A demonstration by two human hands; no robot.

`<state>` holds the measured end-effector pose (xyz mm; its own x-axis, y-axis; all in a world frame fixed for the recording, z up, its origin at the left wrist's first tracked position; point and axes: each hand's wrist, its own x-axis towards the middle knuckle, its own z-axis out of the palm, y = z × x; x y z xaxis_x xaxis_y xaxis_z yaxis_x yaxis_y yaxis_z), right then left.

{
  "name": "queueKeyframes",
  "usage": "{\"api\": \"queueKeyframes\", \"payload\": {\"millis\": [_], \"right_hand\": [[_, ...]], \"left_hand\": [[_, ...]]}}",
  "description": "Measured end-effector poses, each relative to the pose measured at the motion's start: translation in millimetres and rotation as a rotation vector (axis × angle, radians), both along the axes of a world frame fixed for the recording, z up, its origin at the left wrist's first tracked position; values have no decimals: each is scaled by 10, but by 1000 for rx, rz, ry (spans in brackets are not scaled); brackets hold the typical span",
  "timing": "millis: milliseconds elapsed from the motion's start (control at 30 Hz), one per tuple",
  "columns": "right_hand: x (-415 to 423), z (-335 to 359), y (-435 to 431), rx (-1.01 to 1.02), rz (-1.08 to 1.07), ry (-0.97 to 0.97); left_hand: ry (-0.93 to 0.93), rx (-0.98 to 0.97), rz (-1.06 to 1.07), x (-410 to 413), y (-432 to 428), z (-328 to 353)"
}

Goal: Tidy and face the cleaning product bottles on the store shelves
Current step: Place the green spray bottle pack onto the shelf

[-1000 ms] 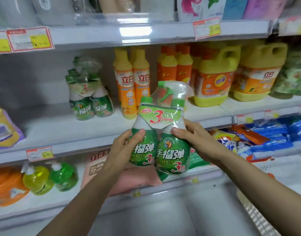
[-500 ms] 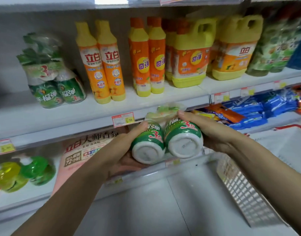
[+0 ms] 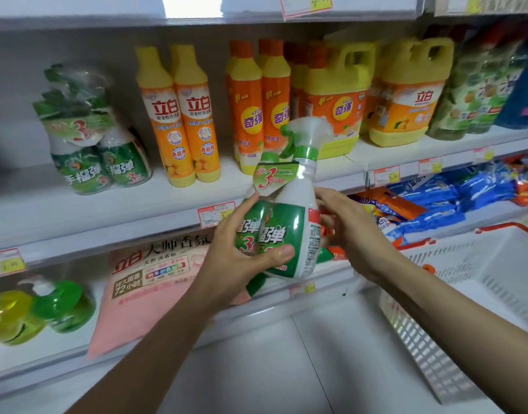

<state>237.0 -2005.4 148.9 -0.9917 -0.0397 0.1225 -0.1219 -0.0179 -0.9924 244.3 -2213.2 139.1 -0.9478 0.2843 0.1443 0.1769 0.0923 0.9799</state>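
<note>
**1. Held item.** The twin pack [image 3: 282, 234], two green-and-white spray bottles bound in clear film, is in the air in front of the edge of the middle shelf [image 3: 107, 210]. It is upright with a slight tilt, printed front turned to the left, and rests on no shelf.

**2. Hands.** The left hand [image 3: 241, 261] grips the pack from the left, thumb across the lower front and fingers wrapped up the left side. The right hand [image 3: 355, 231] lies against the pack's right side with its fingers reaching behind. Whether they curl round the pack cannot be determined.

**3. Middle shelf, left to right.**
- A second twin pack [image 3: 98, 150] stands at the far left, set back from the edge.
- Two yellow bottles [image 3: 179, 124] with orange labels stand near it.
- After a gap come the orange-capped bottles [image 3: 259, 106].
- Next are two yellow jugs [image 3: 406, 94] with handles.
- Green pouches [image 3: 472, 94] stand at the far right.

The held pack's trigger head overlaps the orange-capped bottles and the left jug, hiding their lower parts.

**4. Lower shelf.**
- A pink bag [image 3: 149, 282] lies behind and below the pack.
- Green and yellow pump bottles [image 3: 62, 303] sit at the far left.
- Blue packets [image 3: 454, 198] lie to the right, beyond the right hand.
- A price tag [image 3: 216, 213] is fixed to the middle shelf edge, just left of the pack.

**5. Floor side.** A white basket [image 3: 481, 279] sits at the right, behind the right forearm
</note>
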Motion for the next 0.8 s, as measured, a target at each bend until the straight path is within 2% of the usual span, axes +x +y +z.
{"api": "queueKeyframes", "payload": {"millis": [67,133,200,267,333,400,467,567,633,700,800], "right_hand": [[-53,-39,40,-49,42,-19],[-59,-62,36,-65,170,-90],[-48,-103,22,-133,355,-197],[-28,-103,25,-151,401,-246],[-19,-114,5,-101,357,-234],[-10,-77,-59,-61,282,-248],[-9,-23,-92,-4,186,-270],[-24,18,-47,135,52,-190],[-34,-12,-34,227,-30,-122],[-42,-88,-51,380,-70,-99],[-49,-178,-79,484,-10,-133]], "left_hand": [[-17,118,-105,21,-74,16],[-64,156,-212,51,-86,0],[-158,174,-330,61,-82,-42],[-204,143,-394,63,-90,-62],[-190,40,-383,45,-86,-68],[-240,4,-346,72,-106,-5],[-213,-28,-327,26,-194,36],[-218,-90,-245,-129,-235,127],[-275,-43,-238,-148,-304,50],[-227,-14,-225,-148,-233,-24],[-169,41,-210,19,-218,-119]]}}
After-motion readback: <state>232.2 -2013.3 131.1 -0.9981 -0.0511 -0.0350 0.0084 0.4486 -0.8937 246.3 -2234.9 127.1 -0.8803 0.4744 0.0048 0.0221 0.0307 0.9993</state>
